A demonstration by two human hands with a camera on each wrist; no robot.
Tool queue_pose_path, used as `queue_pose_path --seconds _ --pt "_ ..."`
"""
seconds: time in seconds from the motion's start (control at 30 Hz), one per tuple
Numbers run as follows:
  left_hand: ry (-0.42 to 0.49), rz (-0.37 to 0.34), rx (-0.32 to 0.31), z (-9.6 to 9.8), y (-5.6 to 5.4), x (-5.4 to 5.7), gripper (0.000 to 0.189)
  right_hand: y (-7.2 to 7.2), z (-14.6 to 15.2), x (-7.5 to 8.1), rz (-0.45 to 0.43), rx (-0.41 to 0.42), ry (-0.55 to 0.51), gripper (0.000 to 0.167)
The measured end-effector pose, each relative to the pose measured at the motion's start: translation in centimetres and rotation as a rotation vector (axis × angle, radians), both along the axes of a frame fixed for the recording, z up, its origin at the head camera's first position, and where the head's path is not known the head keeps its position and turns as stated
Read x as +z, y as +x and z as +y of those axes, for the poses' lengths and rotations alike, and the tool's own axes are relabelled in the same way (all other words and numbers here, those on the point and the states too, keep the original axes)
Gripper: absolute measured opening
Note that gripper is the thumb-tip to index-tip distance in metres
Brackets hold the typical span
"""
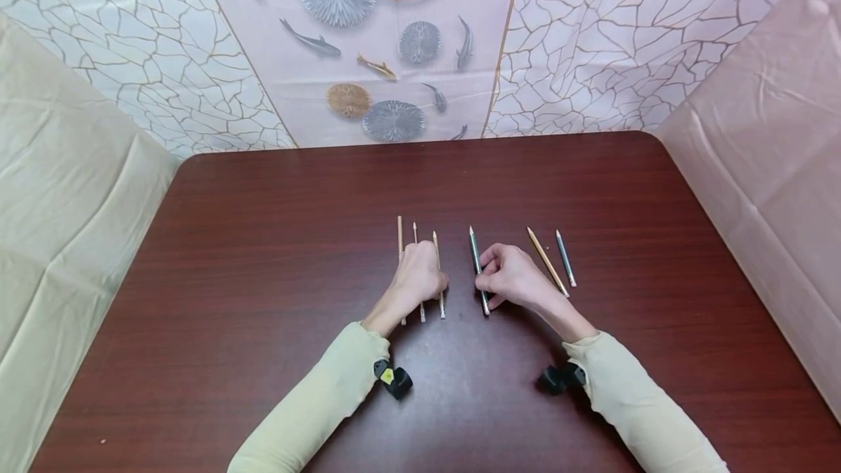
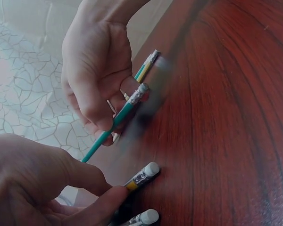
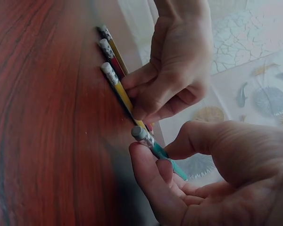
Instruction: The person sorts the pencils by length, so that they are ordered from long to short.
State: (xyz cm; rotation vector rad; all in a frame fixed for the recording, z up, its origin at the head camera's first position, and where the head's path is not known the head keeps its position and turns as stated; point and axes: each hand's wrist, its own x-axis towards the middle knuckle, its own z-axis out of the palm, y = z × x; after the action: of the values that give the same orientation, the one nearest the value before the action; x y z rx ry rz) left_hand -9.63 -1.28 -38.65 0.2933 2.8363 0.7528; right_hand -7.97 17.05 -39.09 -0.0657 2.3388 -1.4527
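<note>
My left hand [image 1: 418, 271] pinches a yellow pencil [image 1: 436, 241] between thumb and fingers, near the middle of the table. In the right wrist view this yellow pencil [image 3: 122, 95] has a white eraser end. To its left lie a red pencil [image 3: 115, 64] and another yellow pencil [image 3: 117, 52], both partly under the left hand in the head view. My right hand [image 1: 515, 276] holds a green pencil [image 1: 474, 248] between thumb and fingers, its eraser end toward me. The left wrist view shows the green pencil [image 2: 126, 112] slanting from the right hand's grip.
Right of the right hand, a yellow pencil [image 1: 548, 263] and a shorter green pencil [image 1: 565, 259] lie slanted on the dark wooden table [image 1: 263, 261]. A patterned cloth [image 1: 394, 71] hangs behind the far edge. Plain cloths stand at both sides.
</note>
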Motion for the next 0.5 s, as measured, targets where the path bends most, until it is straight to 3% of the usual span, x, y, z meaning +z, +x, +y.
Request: queue_pose_path --seconds 0.5 --pt "0.012 0.006 0.019 -0.1 0.1 0.0 0.025 -0.1 -1.6 -0.1 -0.016 -0.012 0.043 0.024"
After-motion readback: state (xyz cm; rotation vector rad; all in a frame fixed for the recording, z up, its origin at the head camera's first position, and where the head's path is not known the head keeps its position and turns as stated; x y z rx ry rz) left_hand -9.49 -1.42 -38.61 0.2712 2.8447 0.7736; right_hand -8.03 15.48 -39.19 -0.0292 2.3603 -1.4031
